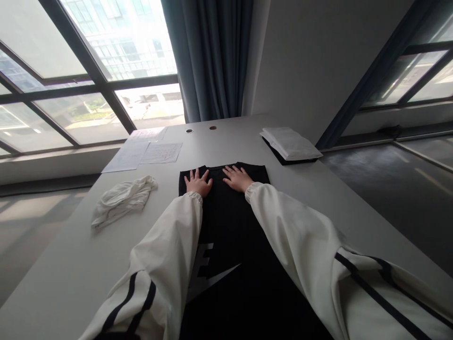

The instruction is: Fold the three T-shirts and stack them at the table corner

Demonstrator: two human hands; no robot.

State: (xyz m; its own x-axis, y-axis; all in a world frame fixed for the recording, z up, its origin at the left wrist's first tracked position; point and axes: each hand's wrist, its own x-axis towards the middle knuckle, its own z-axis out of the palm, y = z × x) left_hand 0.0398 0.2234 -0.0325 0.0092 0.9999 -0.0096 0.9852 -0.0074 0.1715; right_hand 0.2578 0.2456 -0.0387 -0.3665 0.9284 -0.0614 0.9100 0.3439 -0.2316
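Observation:
A black shirt (230,222) with a grey printed logo lies spread out along the white table, its neckline at the far end. Flat on its upper left part rests my left hand (198,183), fingers spread. My right hand (238,179) presses on the upper right part, palm down with the fingers stretched out. Neither hand grips the cloth. The near end of the shirt runs out of view between my forearms, and my sleeves cover part of its sides.
To the left lies a crumpled white cloth (123,200), with several paper sheets (161,152) beyond it. A folded white stack (292,143) sits on something black at the far right. Two round cable holes are near the back edge of the table (226,141), before the curtain (212,61).

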